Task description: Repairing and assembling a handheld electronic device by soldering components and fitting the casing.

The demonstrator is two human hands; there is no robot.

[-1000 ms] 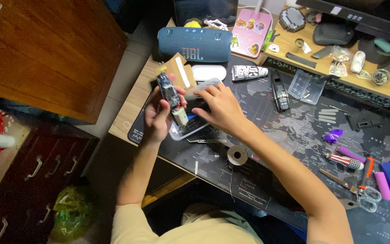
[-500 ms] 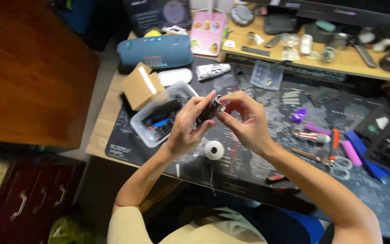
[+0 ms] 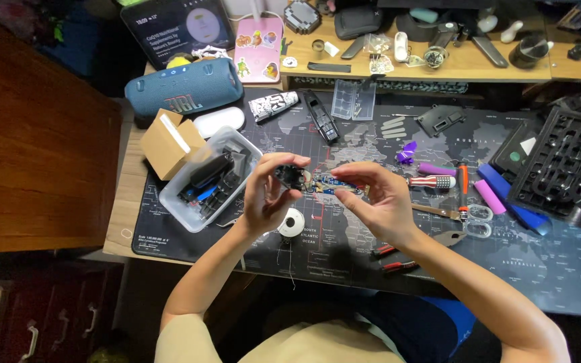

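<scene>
Both hands (image 3: 270, 191) pinch circuit board (image 3: 317, 182) above desk mat (image 3: 539, 255)

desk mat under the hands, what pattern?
The desk mat is black with a grey world-map print; the head view shows it best.

Teal cylindrical speaker (image 3: 184, 94) at desk rear, cardboard box (image 3: 171, 142) beside clear parts tray (image 3: 181, 205), scissors (image 3: 467, 205) right.

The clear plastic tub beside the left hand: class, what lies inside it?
The tub holds dark parts, one long black piece and something blue. What lies beneath them is covered. The left hand hides none of it.
</scene>
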